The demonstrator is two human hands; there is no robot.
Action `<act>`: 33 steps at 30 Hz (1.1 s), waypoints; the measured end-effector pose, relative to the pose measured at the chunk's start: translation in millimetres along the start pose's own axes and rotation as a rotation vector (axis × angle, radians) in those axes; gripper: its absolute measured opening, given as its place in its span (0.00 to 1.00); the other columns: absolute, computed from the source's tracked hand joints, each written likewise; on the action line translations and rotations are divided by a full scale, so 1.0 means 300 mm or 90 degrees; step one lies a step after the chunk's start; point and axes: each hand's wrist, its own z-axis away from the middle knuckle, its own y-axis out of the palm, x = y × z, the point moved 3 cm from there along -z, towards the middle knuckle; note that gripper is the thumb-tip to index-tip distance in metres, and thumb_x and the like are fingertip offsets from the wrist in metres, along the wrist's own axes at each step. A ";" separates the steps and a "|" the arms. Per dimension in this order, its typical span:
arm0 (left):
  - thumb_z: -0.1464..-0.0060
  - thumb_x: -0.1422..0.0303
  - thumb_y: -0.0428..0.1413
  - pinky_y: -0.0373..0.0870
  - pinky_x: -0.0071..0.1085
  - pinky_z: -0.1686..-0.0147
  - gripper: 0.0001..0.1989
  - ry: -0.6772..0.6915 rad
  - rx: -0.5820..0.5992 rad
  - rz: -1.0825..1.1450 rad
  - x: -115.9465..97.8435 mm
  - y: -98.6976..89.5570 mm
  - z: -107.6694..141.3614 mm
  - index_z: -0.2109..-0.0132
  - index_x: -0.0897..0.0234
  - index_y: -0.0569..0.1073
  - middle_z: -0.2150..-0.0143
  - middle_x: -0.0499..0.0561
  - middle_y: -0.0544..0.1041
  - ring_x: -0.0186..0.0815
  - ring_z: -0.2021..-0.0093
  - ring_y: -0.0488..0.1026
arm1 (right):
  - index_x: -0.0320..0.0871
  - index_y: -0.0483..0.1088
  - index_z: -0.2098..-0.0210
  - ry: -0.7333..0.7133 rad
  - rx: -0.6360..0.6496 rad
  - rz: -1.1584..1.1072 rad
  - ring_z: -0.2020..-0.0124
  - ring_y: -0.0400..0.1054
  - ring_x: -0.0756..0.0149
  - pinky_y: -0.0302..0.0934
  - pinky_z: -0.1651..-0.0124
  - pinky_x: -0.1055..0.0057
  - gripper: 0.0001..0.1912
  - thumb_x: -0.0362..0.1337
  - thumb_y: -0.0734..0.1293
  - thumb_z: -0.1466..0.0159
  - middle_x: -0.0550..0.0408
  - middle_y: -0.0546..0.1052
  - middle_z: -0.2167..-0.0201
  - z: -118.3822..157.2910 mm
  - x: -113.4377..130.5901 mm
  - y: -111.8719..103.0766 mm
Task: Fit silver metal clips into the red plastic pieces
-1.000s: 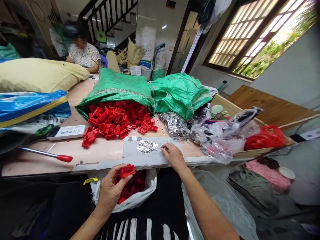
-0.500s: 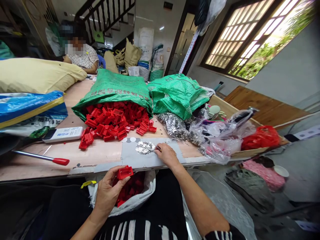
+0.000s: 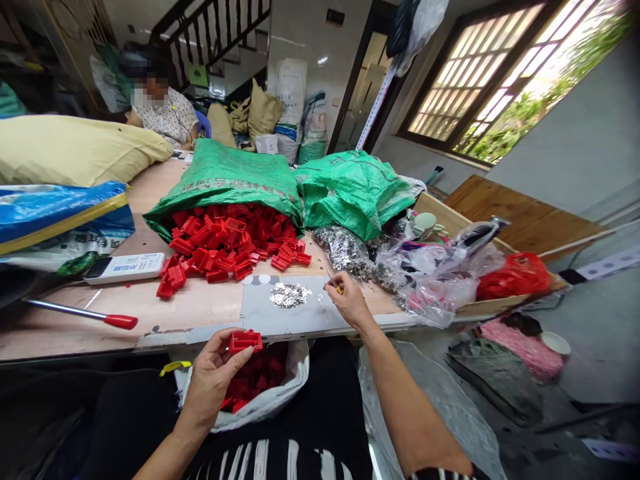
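Observation:
My left hand [image 3: 213,370] is closed on a red plastic housing [image 3: 245,341], an open box shape, held between thumb and fingers above the open white sack [image 3: 295,383] of red housings on my lap. In my right hand [image 3: 350,303] is a thin metal tool [image 3: 334,281] with a yellow grip, its exact kind too small to make out. That hand hovers over the right part of the grey mat [image 3: 257,321]. Left of it lies a pile of small silvery metal pieces [image 3: 289,295], with a few loose ones nearer the hand.
Red housings [image 3: 220,243] spill from a green woven sack [image 3: 240,170]. Bags of metal parts [image 3: 345,250] and a wooden tray [image 3: 495,303] of plastic bags stand right. A red-tipped lever [image 3: 120,322] juts in at left. Another person [image 3: 167,117] sits across the table.
My right hand has moved right and slightly up, off the metal pile, bringing the tool's yellow grip into view. The left hand with the red housing has shifted only slightly.

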 end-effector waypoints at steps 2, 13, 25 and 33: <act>0.53 0.67 0.65 0.75 0.26 0.56 0.19 -0.008 0.002 0.015 0.006 -0.002 0.002 0.53 0.60 0.71 0.58 0.46 0.80 0.33 0.59 0.78 | 0.44 0.65 0.67 0.009 -0.013 -0.053 0.74 0.63 0.66 0.55 0.70 0.71 0.09 0.43 0.62 0.43 0.57 0.72 0.74 -0.011 -0.009 -0.024; 0.53 0.67 0.64 0.76 0.35 0.55 0.24 -0.093 0.002 0.158 -0.025 0.040 0.014 0.48 0.58 0.71 0.58 0.48 0.79 0.34 0.60 0.76 | 0.41 0.69 0.64 0.070 0.148 -0.314 0.82 0.49 0.76 0.46 0.80 0.77 0.17 0.47 0.66 0.46 0.64 0.60 0.81 0.059 0.044 0.043; 0.52 0.67 0.64 0.75 0.33 0.60 0.28 -0.107 0.025 0.190 -0.059 0.066 -0.004 0.44 0.60 0.70 0.60 0.52 0.78 0.35 0.63 0.76 | 0.43 0.70 0.64 -0.117 0.273 -0.203 0.68 0.66 0.69 0.60 0.64 0.74 0.05 0.35 0.63 0.38 0.57 0.75 0.68 0.218 0.259 0.165; 0.52 0.67 0.64 0.73 0.28 0.67 0.28 -0.106 0.028 0.173 -0.066 0.069 -0.003 0.43 0.60 0.69 0.62 0.50 0.77 0.31 0.67 0.73 | 0.44 0.68 0.59 -0.431 0.198 0.049 0.68 0.68 0.66 0.60 0.63 0.72 0.06 0.30 0.62 0.35 0.54 0.77 0.67 0.280 0.328 0.199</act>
